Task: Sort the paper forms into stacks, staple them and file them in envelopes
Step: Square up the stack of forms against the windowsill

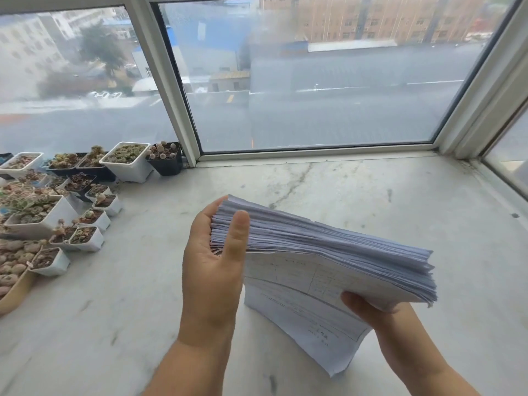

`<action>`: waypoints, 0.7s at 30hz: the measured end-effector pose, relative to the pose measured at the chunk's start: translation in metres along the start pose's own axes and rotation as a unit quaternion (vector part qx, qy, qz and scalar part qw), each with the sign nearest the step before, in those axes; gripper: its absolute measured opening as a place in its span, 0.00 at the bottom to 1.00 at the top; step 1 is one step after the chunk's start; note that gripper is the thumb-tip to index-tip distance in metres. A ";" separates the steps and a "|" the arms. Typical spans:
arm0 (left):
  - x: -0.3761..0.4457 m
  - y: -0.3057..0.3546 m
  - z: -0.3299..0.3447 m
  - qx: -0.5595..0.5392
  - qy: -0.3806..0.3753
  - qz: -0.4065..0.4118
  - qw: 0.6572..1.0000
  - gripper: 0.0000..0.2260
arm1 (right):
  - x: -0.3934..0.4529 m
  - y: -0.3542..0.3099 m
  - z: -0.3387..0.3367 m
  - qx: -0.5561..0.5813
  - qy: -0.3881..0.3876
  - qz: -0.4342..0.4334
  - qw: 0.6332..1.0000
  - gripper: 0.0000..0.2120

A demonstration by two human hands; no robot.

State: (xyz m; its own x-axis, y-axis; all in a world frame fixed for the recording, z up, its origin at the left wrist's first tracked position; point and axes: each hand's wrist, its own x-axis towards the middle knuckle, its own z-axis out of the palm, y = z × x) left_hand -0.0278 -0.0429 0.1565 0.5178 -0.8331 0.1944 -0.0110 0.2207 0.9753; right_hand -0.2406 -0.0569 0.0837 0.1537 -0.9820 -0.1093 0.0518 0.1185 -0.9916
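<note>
The left hand (213,264) holds one end of a thick stack of paper forms (328,252). Its thumb lies across the paper edges and its fingers curl behind the stack. The right hand (371,312) grips the other end from below, with the thumb on the bottom sheet. The stack sits between both hands, up in the air above the pale stone sill (400,195). Its lowest sheets droop down. Small plant pots (85,195) stand far off to the left, by the window (314,81).
</note>
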 end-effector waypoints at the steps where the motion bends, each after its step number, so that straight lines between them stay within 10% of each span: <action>1: 0.001 -0.001 -0.005 -0.006 -0.052 -0.001 0.999 0.29 | 0.002 0.002 -0.001 0.006 0.001 -0.001 1.000 0.25; 5: 0.010 -0.035 -0.031 0.083 -0.202 -0.043 0.975 0.41 | 0.012 0.005 -0.007 0.016 -0.024 0.002 1.000 0.27; 21: -0.016 -0.092 -0.027 0.212 -0.115 -0.091 0.966 0.13 | 0.034 0.011 -0.021 0.044 -0.040 0.103 0.993 0.17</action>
State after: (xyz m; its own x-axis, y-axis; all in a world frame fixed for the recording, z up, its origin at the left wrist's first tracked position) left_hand -0.0120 -0.0367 0.0607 0.3409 -0.9400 -0.0129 -0.3124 -0.1261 0.9416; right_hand -0.2554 -0.0921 0.0673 0.2485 -0.9211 -0.2996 0.0961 0.3313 -0.9386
